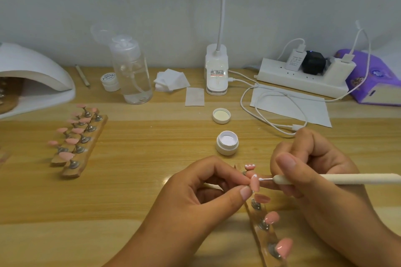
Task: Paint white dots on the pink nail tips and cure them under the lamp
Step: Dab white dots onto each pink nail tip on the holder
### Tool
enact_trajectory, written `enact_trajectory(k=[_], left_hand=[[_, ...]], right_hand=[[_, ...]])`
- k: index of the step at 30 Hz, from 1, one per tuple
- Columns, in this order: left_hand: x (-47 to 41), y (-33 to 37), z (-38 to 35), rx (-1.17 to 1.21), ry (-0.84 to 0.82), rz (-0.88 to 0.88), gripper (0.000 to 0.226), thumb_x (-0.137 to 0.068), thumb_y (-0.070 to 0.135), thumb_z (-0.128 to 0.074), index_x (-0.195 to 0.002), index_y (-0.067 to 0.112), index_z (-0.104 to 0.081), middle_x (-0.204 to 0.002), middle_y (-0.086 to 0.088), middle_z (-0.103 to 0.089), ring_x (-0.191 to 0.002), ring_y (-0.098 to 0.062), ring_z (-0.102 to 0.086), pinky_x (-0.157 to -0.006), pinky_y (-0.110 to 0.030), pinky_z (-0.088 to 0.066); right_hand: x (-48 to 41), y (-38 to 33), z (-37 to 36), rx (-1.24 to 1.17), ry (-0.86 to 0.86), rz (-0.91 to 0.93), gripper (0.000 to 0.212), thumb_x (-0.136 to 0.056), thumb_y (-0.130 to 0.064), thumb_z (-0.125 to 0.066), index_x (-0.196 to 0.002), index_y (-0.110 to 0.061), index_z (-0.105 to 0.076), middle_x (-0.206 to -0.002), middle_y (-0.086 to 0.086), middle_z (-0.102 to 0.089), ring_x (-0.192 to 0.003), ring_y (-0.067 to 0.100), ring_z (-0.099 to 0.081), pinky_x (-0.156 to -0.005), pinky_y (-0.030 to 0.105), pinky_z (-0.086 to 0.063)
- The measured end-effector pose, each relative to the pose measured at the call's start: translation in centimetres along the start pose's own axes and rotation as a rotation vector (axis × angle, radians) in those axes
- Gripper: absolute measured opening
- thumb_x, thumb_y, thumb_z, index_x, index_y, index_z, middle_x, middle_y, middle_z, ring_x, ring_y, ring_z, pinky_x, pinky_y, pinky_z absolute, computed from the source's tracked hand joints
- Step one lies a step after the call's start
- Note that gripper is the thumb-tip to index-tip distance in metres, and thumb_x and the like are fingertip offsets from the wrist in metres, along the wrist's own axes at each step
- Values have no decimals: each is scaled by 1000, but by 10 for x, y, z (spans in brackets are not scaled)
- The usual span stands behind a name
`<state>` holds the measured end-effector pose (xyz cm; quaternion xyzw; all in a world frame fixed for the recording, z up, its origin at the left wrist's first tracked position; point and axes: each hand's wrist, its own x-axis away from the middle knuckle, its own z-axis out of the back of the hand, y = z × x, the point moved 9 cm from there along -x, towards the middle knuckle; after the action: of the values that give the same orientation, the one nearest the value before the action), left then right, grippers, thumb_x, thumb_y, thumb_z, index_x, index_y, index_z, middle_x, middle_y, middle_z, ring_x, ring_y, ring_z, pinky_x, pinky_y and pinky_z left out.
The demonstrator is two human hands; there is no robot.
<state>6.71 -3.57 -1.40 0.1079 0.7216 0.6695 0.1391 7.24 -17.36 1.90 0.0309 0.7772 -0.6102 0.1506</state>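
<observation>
My left hand (195, 197) pinches a pink nail tip (255, 183) between thumb and fingers, above a wooden holder strip (263, 238) with more pink tips on metal stands. My right hand (314, 171) grips a white dotting pen (347, 179); its fine tip touches the held nail's upper edge, where white dots show. The farthest tip on the strip (249, 166) carries white dots. An open white paint jar (227, 142) sits just beyond the hands, its lid (221, 115) farther back. The white curing lamp (32, 80) stands at the far left.
Two more wooden strips of pink tips (78, 141) lie at left. A clear pump bottle (133, 71), small jar (110, 81), wipes (171, 81), clip lamp base (216, 71), power strip (303, 76), cable, paper sheet (303, 106) and purple tissue pack (373, 78) line the back.
</observation>
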Motion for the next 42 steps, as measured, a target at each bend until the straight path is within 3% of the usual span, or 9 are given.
enact_trajectory(k=[6,11,28,33,37,42], left_hand=[[0,0,-1,-2,0,-7,15,-61,38,-77,-72,27,-74,-78,1,-70,-65,-5,-60,-63,-13,-48],[0,0,0,-20,4,-3,15,-62,40,-76,-73,29,-74,-81,-9,-68,-68,-7,-61,-67,-18,-49],[1,0,0,-35,-4,2,17,-63,39,-75,-75,28,-73,-83,-8,-68,-69,-8,-61,-68,-20,-50],[1,-1,0,-26,1,4,17,-62,39,-76,-74,27,-73,-82,-8,-68,-68,-7,-61,-67,-18,-49],[1,-1,0,-15,0,9,17,-62,38,-76,-75,26,-73,-81,-7,-69,-71,-9,-63,-69,-22,-51],[1,-1,-1,-14,-4,6,16,-64,38,-75,-75,27,-73,-81,-5,-70,-72,-9,-63,-70,-22,-51]], right_hand=[[0,0,0,2,-10,-4,37,-71,-41,-82,-62,-23,-50,-56,-2,-53,-53,8,-50,-58,16,-46],[1,1,2,29,-15,0,36,-74,-41,-80,-64,-23,-49,-58,-4,-53,-55,8,-50,-58,15,-44],[3,3,2,25,-30,8,34,-75,-40,-79,-65,-24,-50,-59,-3,-53,-55,7,-50,-59,13,-44],[-3,10,-15,35,-124,-98,46,-65,-62,-76,-54,-22,-56,-50,-9,-55,-51,-2,-53,-57,9,-44],[0,2,-2,29,-47,-3,34,-75,-40,-78,-65,-24,-50,-60,-4,-54,-55,6,-50,-58,13,-44],[0,3,-1,26,-58,1,32,-76,-39,-77,-65,-25,-51,-60,-5,-53,-55,5,-50,-59,13,-45]])
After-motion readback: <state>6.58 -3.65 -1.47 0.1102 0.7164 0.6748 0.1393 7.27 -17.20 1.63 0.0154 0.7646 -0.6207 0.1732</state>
